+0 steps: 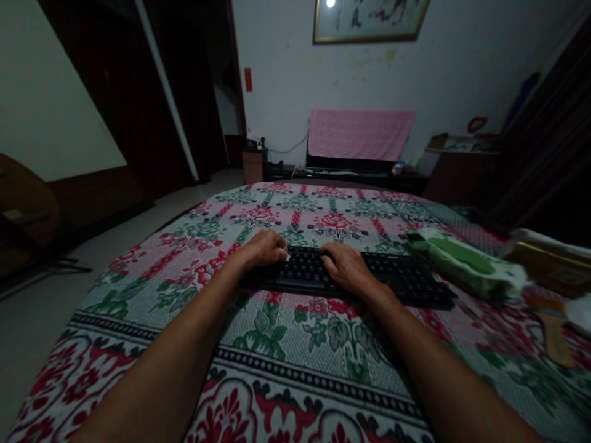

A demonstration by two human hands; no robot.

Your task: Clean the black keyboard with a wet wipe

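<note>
A black keyboard (305, 268) lies flat on a flowered tablecloth (295, 212), its long side across in front of me. At its left end, my left hand (265, 247) is closed in a pinch on a small, thin white thing (286, 253) whose tip points at the keys; its exact kind does not show. Over the middle of the keyboard rests my right hand (345, 264), its fingers bent at the far edge and its thumb on the keys, gripping it. The number keys to the right of that hand are uncovered.
A green and white soft pack (466, 258) lies just past the keyboard's right end. Farther right are a gold box (549, 261) and a wooden-handled brush (554, 332). Beyond the table, a pink towel (360, 133) hangs over a flat screen.
</note>
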